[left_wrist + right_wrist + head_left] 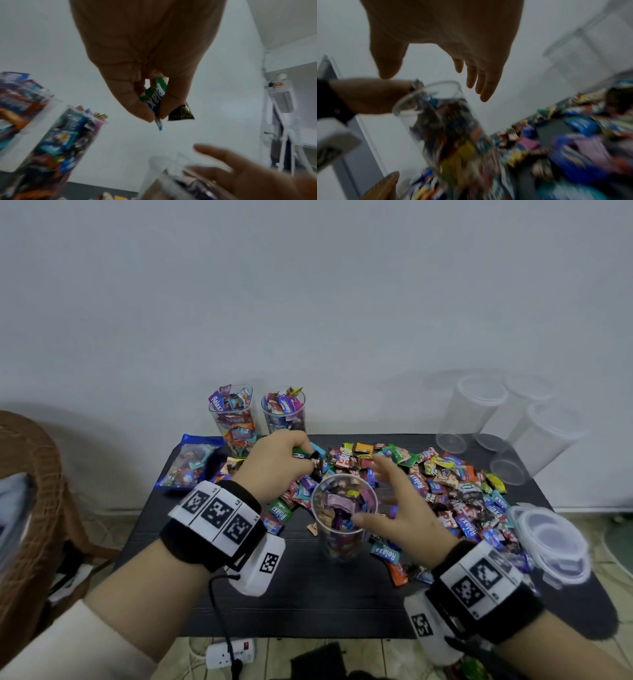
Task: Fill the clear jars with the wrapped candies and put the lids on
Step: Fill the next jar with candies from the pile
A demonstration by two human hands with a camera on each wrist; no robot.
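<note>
While pinched in the left hand (274, 463) above the half-filled clear plastic jar (343, 517) mid-table, could have spilled past the rim. From the left wrist, showed a green wrapped candy (155, 97) and a black one (181, 113) clamped by curled fingertips. From the right wrist, showed the right hand (453, 40) spread, empty, beside the jar, liable to tip it.

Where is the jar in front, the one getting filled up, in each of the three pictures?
Head: the front jar stands in the middle, between both hands.
Left wrist: only its blurred rim shows, bottom centre.
Right wrist: it leans across the centre, blurred.
Shared landmark: the left hand holding candies near the rim.
</note>
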